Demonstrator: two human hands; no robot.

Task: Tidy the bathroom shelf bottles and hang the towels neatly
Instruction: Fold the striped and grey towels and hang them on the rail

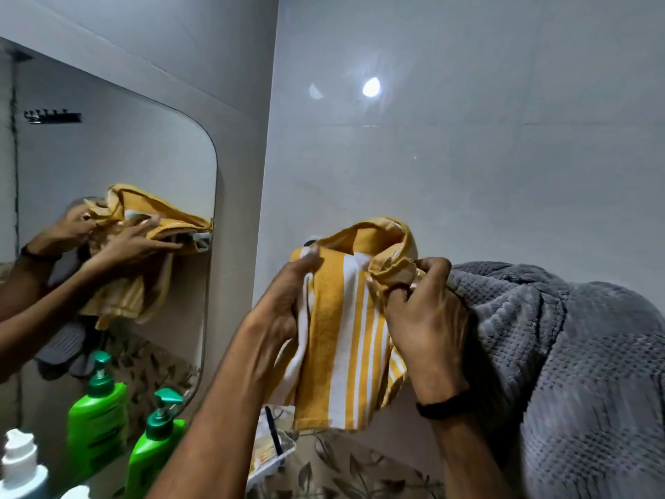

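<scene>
A yellow and white striped towel (pixel 342 340) hangs bunched against the pale tiled wall, its top folded over where a dark fitting (pixel 310 242) peeks out. My left hand (pixel 284 304) grips its left edge, thumb on top. My right hand (pixel 424 311) clutches the crumpled upper right part. A grey textured towel (pixel 575 354) hangs right beside it, touching my right wrist. A green pump bottle (pixel 154 444) stands at the lower left, with a white-capped bottle (pixel 21 466) at the corner.
A rounded mirror (pixel 108 174) on the left wall reflects my hands, the towels and the green bottle. A small white rack (pixel 270 459) with a dark stick sits below the striped towel. Leaf-patterned tiles (pixel 342 470) run along the bottom.
</scene>
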